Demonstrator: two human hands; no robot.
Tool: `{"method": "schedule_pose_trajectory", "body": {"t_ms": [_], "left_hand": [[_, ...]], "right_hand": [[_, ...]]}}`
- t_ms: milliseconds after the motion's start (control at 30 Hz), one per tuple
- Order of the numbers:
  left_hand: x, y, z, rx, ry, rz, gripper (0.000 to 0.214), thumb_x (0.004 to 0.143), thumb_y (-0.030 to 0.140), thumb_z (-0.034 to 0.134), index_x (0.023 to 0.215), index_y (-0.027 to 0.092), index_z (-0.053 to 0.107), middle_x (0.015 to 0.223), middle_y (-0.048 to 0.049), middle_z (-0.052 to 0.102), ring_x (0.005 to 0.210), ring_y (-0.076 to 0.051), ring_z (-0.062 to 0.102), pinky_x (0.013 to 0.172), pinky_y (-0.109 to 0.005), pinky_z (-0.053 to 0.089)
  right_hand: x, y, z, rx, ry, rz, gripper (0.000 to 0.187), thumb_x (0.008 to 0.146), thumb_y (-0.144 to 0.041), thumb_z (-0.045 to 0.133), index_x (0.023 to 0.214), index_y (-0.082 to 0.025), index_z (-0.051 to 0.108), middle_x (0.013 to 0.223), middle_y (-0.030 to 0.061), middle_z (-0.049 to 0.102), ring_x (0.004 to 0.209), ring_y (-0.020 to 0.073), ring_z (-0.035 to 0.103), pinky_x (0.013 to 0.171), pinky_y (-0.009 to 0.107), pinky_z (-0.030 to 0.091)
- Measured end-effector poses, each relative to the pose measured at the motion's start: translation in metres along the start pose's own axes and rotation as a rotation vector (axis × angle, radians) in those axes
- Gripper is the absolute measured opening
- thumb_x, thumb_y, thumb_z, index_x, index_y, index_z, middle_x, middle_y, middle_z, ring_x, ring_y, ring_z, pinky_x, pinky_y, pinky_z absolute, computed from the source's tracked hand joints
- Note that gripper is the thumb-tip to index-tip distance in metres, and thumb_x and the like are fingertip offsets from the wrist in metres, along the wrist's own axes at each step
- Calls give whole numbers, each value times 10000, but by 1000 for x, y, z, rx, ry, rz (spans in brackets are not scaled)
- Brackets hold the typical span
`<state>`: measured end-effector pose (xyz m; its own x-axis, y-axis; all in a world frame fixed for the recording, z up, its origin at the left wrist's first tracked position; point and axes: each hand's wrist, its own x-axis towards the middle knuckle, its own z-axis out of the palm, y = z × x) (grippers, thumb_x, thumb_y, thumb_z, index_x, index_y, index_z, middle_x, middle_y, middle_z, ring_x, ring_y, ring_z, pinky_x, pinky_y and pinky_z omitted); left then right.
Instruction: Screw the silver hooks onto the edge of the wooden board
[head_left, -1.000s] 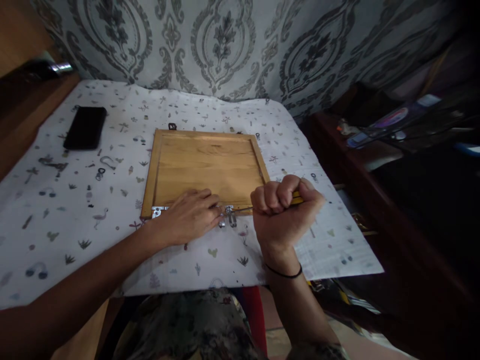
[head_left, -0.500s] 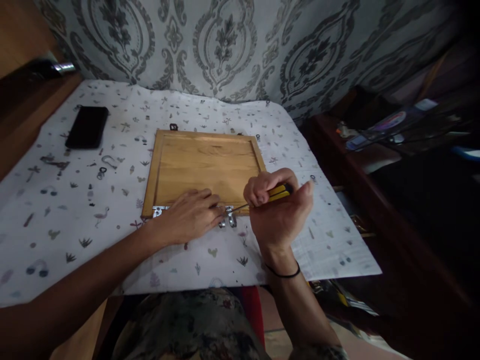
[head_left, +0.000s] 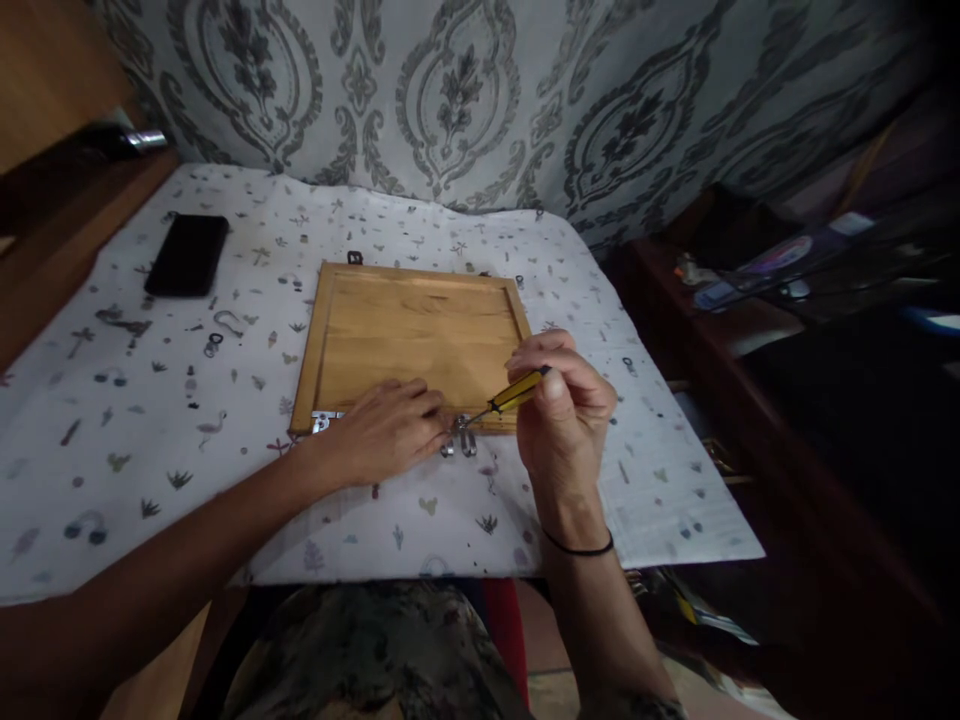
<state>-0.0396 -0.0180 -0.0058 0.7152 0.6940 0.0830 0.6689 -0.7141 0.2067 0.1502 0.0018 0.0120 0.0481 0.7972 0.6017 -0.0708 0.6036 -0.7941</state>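
Observation:
A shallow wooden tray-like panel [head_left: 420,330] lies flat on the patterned white cloth [head_left: 150,440]. My left hand [head_left: 386,430] rests palm down on its near edge, fingers together and pressing beside a silver metal hinge [head_left: 459,440]. My right hand [head_left: 566,410] pinches a yellow-handled screwdriver [head_left: 514,393], tip slanting down-left onto that hinge. A second metal fitting [head_left: 322,422] shows at the panel's near left corner.
A black phone [head_left: 187,255] lies at the far left of the cloth. Small loose metal bits [head_left: 214,345] lie between it and the panel. Patterned wallpaper stands behind. A dark cluttered shelf [head_left: 750,300] is to the right.
My right hand has loosened from a fist round the screwdriver handle to a fingertip pinch, rolling over and shifting slightly left. The left hand has stayed put.

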Motion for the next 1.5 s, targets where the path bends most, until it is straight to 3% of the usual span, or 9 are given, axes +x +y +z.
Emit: {"method": "schedule_pose_trajectory", "body": {"t_ms": [267,433,533,667,833,1000,1200,1367,1500], "left_hand": [[-1,-2,3,-21,23,9,376,1108,363,421,1091,162,738,1032,-87,694,996,-230,618,815,-374,456],[0,0,1,-25,-2,-11,383,1105,385,421,1106,170,739,1025,-78,694,983,-234,620,822,-385,460],[-1,0,1,-14,6,-10,384,1104,391,424,1107,168,736,1013,-82,691,976,-228,612,814,-369,455],[-1,-1,2,5,21,10,391,1107,391,417,1091,165,736,999,-81,688,980,-220,605,809,-353,450],[0,-2,3,-6,18,8,400,1108,390,411,1113,162,739,1031,-86,691,995,-226,611,814,-367,463],[0,-2,3,-7,29,12,399,1108,399,413,1109,166,737,1000,-86,688,992,-224,613,813,-356,461],[0,-2,2,-14,-3,-10,406,1108,410,405,1118,175,736,972,-82,676,979,-236,623,789,-363,462],[1,-1,2,-7,-14,-11,417,1111,414,394,1145,181,738,1005,-81,689,997,-237,628,807,-371,472],[1,-2,3,1,4,-3,423,1112,409,388,1151,177,739,1021,-83,700,1013,-240,632,817,-379,480]], "right_hand": [[5,-22,-11,-22,-141,243,303,845,-514,838,861,-222,759,726,20,732,572,130,568,505,238,440],[8,-35,-25,-72,-300,236,317,959,-483,726,1173,-256,784,867,33,765,580,107,579,490,216,477],[8,-33,-32,-79,-356,201,237,963,-421,737,1130,-272,816,881,33,783,552,98,595,471,214,498],[8,-26,-31,-66,-251,162,188,887,-418,821,978,-254,835,832,25,783,464,85,538,407,219,446],[8,-21,-22,-134,-132,51,231,791,-426,906,809,-228,787,744,13,759,591,115,627,495,215,470],[10,-26,-24,-141,-205,191,300,819,-473,877,845,-202,751,798,38,780,564,118,653,437,199,472],[13,-36,-33,-111,-404,254,277,903,-398,817,1136,-248,797,925,34,803,686,120,727,516,181,590],[10,-34,-26,-92,-317,230,174,879,-353,845,1012,-246,821,896,15,803,524,79,646,487,181,601],[5,-30,-15,-69,-200,177,223,788,-358,919,881,-221,770,814,-8,775,425,49,568,376,145,503]]}}
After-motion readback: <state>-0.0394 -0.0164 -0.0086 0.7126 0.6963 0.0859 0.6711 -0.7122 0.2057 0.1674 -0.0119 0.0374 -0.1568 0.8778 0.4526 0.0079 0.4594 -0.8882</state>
